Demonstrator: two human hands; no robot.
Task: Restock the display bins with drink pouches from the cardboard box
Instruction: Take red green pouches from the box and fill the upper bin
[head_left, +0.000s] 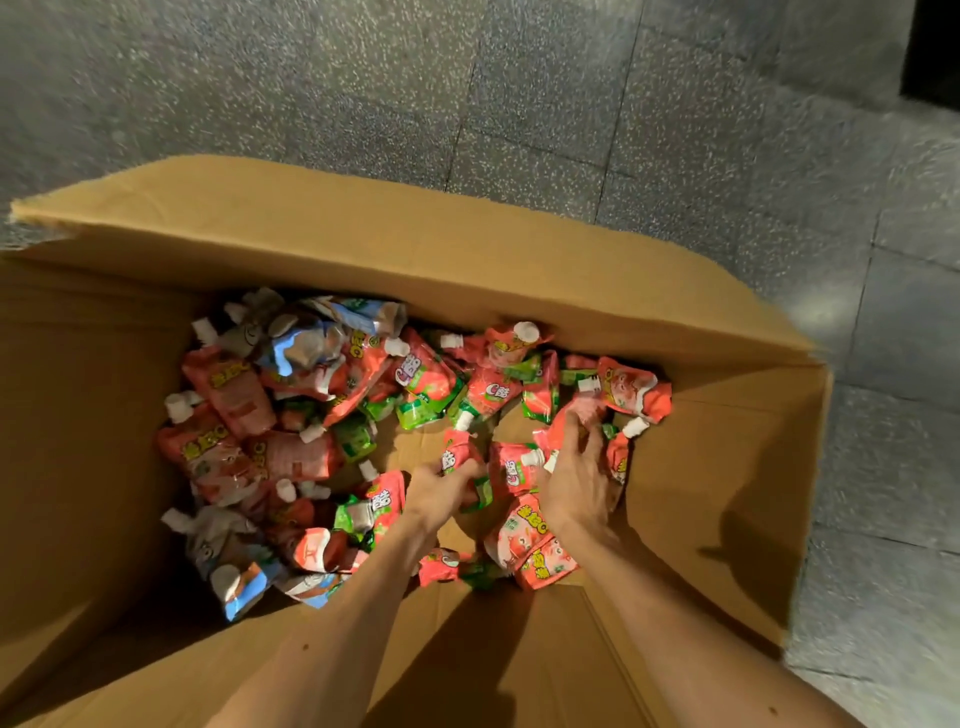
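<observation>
Big open cardboard box (363, 249), flaps folded out. The bottom's covered with a loose jumble of drink pouches (322, 415), mostly red-and-green ones with white screw caps, plus a few blue-and-white ones toward the left side. They lie every which way, overlapping, with a bare patch of cardboard in the middle. One red pouch (457, 454) there is gripped by the left hand (441, 488).

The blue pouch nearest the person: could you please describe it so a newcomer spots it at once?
Look into the cardboard box on the grey floor. In the near left corner of the heap, left of the left hand, lies the blue pouch. Its blue print sets it apart from the mostly pink and green pouches nearby.
</observation>
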